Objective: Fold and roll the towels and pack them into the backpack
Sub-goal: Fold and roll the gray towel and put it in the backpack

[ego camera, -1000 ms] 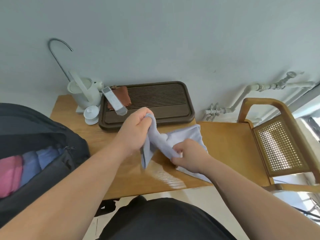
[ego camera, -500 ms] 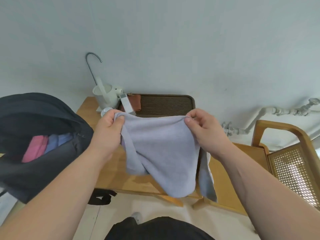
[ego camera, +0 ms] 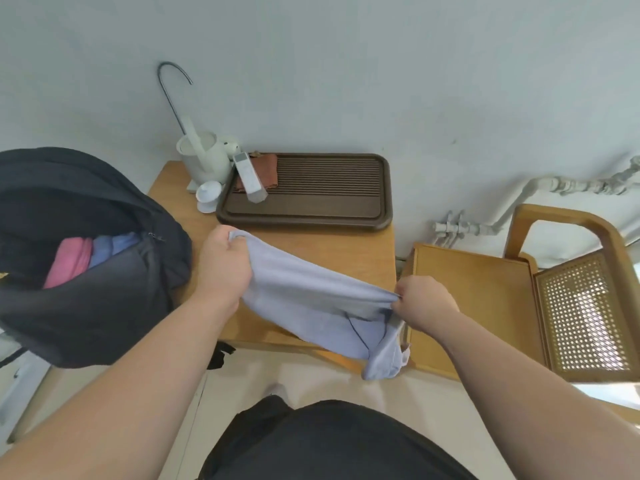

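Note:
A light lavender towel [ego camera: 311,299] is stretched in the air over the wooden table [ego camera: 363,251], slanting down from left to right. My left hand [ego camera: 223,268] grips its upper left corner and my right hand [ego camera: 424,303] grips the right end, whose loose part hangs below the table's front edge. A black backpack [ego camera: 90,271] stands open at the left. Inside it sit a rolled pink towel [ego camera: 69,265] and rolled blue towels [ego camera: 110,245].
A dark brown slatted tray [ego camera: 311,206] lies at the back of the table with a brown cloth [ego camera: 266,169] and a white remote [ego camera: 249,176]. A white kettle [ego camera: 204,157] and lid stand beside it. A wooden cane chair [ego camera: 554,299] is at the right.
The towel went from bunched on the table to held up spread out; now I have lowered it and tilted it, my right hand dropping to the right.

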A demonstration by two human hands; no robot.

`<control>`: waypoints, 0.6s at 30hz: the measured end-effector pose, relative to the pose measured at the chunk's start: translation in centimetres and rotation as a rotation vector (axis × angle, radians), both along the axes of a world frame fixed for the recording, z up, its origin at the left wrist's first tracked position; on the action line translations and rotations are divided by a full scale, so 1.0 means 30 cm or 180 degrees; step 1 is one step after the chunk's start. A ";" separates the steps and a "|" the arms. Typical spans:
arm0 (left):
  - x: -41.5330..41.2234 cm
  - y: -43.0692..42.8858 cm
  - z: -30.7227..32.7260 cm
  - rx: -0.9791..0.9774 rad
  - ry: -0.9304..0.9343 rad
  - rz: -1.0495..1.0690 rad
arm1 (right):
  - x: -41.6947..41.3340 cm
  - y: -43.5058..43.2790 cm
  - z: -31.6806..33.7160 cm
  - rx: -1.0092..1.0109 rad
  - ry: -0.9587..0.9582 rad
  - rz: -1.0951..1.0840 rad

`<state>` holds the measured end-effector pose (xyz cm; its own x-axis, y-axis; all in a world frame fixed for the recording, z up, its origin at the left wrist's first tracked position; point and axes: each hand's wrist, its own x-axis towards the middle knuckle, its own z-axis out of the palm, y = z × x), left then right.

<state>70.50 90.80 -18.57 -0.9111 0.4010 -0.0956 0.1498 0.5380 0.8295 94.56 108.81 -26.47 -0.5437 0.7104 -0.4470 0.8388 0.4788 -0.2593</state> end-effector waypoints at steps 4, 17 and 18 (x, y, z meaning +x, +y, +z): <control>0.009 -0.029 -0.048 -0.0343 0.0448 0.0292 | 0.035 -0.020 -0.058 -0.0397 0.0438 -0.0358; -0.152 -0.229 -0.177 -0.2168 -0.1051 -0.1044 | 0.108 0.009 0.055 -0.2126 -0.0172 0.0781; -0.158 -0.231 -0.191 -0.2034 -0.0822 -0.0824 | 0.099 0.018 0.052 -0.1978 -0.0122 0.0810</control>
<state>65.75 83.87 -24.31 -0.7116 0.3945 -0.5813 0.1799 0.9022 0.3921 97.54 109.34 -24.92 -0.6356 0.1666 -0.7538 0.7337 0.4340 -0.5228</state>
